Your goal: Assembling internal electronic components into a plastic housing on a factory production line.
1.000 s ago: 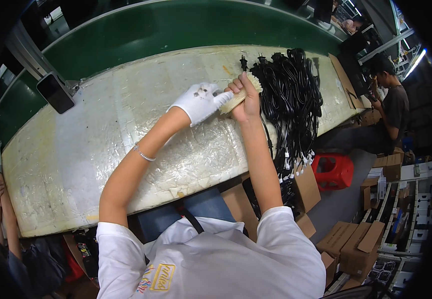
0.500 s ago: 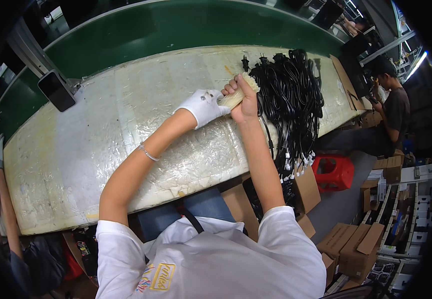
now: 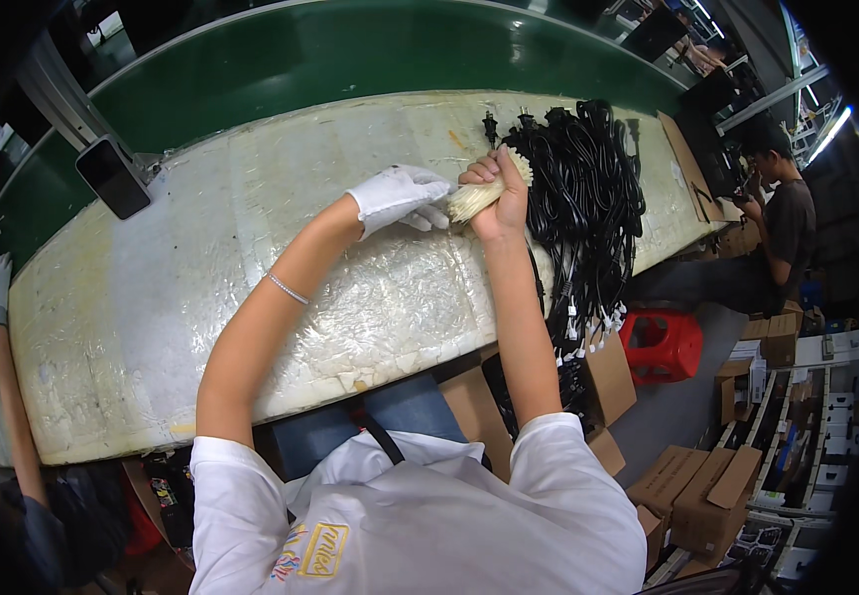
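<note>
Clock taken from centre of view. Right hand (image 3: 506,214), bare, at 1 o'clock: fingers curled tight round a bundle of thin pale strips (image 3: 470,202), thumb over the top; bundle held above the wrapped tabletop (image 3: 182,297), its ends poking out either side of the fist. Left hand (image 3: 390,198), white-gloved, towards 11 o'clock: fingers partly spread, tips just beside the bundle's left end; cannot tell whether they touch it or pinch a strip. Black cords (image 3: 583,198) heaped at 2 o'clock, right of the fist, white connectors (image 3: 588,322) hanging at the edge. Dark-screened device (image 3: 112,181) at 10; red stool (image 3: 660,345) past 3.
</note>
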`<state>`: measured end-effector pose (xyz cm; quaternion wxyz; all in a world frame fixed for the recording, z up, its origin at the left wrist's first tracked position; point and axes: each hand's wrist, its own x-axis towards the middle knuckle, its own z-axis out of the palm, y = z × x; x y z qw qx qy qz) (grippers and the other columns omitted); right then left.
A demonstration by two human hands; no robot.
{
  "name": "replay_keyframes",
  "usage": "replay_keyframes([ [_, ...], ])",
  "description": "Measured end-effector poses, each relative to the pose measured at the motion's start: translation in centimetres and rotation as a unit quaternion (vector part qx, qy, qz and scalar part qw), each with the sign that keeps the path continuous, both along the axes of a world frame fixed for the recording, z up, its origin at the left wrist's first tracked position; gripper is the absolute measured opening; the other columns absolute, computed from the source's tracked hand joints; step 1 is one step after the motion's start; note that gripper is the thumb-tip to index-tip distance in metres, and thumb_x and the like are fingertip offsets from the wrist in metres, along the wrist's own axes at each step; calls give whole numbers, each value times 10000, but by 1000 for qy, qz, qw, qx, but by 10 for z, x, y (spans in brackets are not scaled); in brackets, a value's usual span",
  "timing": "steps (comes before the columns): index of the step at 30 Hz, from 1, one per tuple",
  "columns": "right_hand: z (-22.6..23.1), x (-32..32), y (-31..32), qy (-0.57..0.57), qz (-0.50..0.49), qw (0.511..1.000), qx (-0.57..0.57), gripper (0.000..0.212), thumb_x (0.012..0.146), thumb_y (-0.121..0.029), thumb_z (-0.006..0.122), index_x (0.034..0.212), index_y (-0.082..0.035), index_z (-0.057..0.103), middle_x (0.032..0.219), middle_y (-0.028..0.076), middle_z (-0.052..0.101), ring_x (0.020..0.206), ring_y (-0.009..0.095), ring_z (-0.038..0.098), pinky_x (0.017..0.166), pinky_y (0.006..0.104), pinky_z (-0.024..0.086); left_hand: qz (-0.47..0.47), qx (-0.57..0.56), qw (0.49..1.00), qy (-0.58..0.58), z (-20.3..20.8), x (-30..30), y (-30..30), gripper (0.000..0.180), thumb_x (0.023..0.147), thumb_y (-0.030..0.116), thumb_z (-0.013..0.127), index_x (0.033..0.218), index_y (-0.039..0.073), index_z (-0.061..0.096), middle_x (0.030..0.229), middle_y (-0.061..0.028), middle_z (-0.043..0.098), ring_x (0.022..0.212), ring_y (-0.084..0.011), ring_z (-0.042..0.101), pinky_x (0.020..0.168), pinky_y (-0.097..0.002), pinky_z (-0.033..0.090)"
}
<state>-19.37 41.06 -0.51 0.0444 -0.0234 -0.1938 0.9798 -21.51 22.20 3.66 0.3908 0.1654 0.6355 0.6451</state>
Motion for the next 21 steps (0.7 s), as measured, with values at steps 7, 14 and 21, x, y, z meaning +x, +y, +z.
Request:
replay_keyframes([
  [7,6,3,-2,-121,-39,887,444,187,885,-117,655,1000,-33,534,775,36,555,710,114,559,639,285,480,95,-236,846,468,-55,-24,0,413,951,334,524,1249,52,569,1175,-130,627,1113,-283,586,953,-378,466],
  [14,-10,-2,-5,-54,-281,527,800,600,766,-70,688,1240,59,344,992,267,622,772,432,610,763,447,506,140,-338,749,553,-69,-32,-13,387,949,361,472,1248,134,567,1351,-121,515,1313,-335,407,1103,-438,293],
  [21,-14,-4,-5,-65,-222,477,848,738,782,-208,730,1356,44,341,1155,338,577,1107,467,552,943,474,441,133,-327,731,584,-71,-29,-11,384,952,363,469,1246,133,559,1351,-125,513,1324,-334,396,1110,-452,282],
])
